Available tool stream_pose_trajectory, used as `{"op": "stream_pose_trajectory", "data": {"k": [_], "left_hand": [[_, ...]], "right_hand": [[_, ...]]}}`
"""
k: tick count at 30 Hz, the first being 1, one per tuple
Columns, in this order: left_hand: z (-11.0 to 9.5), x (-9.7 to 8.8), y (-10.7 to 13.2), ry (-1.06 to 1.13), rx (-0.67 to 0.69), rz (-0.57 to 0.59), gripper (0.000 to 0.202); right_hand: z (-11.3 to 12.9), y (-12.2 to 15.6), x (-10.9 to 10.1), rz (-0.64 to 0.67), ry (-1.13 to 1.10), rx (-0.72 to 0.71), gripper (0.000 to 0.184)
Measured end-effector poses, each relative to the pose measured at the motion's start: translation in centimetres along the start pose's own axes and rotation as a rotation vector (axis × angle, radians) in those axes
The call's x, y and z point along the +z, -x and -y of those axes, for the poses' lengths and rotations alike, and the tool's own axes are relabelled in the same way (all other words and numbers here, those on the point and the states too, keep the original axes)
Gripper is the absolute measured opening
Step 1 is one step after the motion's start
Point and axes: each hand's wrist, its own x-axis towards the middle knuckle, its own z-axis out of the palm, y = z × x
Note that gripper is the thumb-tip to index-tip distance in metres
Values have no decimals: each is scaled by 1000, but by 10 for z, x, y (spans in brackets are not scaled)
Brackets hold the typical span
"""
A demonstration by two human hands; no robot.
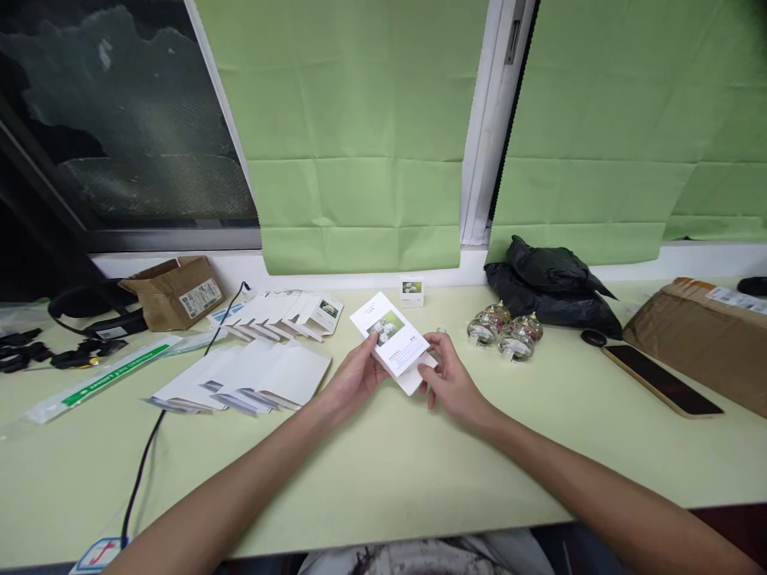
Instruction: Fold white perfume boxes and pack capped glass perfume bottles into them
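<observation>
A flat white paper box (392,339) with a flower picture and small print is tilted in front of me, a plain white flap showing at its lower right end. My left hand (356,374) grips its left edge, the thumb on the printed face. On the lower right end, the fingers of my right hand (452,383) pinch the flap. Just behind stands a small white box (411,292) with a similar flower picture. To the left lie a row of overlapping printed white boxes (288,313) and a row of flattened white ones (245,375).
Several shiny round ornaments (515,337) sit right of my hands. Beyond are a black plastic bag (551,291), a phone (662,381) and a large cardboard box (698,343). At left lie an open carton (173,295), a green-striped plastic packet (113,375) and a black cable (147,455).
</observation>
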Motion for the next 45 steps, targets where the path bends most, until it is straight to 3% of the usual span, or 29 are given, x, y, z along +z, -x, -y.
{"op": "stream_pose_trajectory", "data": {"k": [2, 7, 16, 24, 31, 36, 40, 45], "left_hand": [[0, 0, 1, -26, 8, 33, 50], [-1, 0, 2, -58, 33, 47, 54], [-2, 1, 4, -55, -1, 105, 58], [2, 0, 1, -20, -90, -4, 60], [1, 3, 1, -53, -73, -71, 56], [1, 1, 1, -81, -72, -23, 55], [2, 1, 4, -152, -30, 24, 53], [6, 7, 10, -258, 17, 96, 53]], "right_hand": [[0, 1, 1, -13, 35, -10, 35], [2, 2, 2, 2, 67, 17, 49], [3, 2, 3, 29, 39, 32, 48], [10, 5, 3, -37, 184, -22, 33], [8, 3, 0, -30, 254, -27, 34], [9, 3, -1, -21, 301, -72, 42], [12, 4, -4, -26, 419, -134, 47], [13, 7, -7, -48, 731, -185, 47]]}}
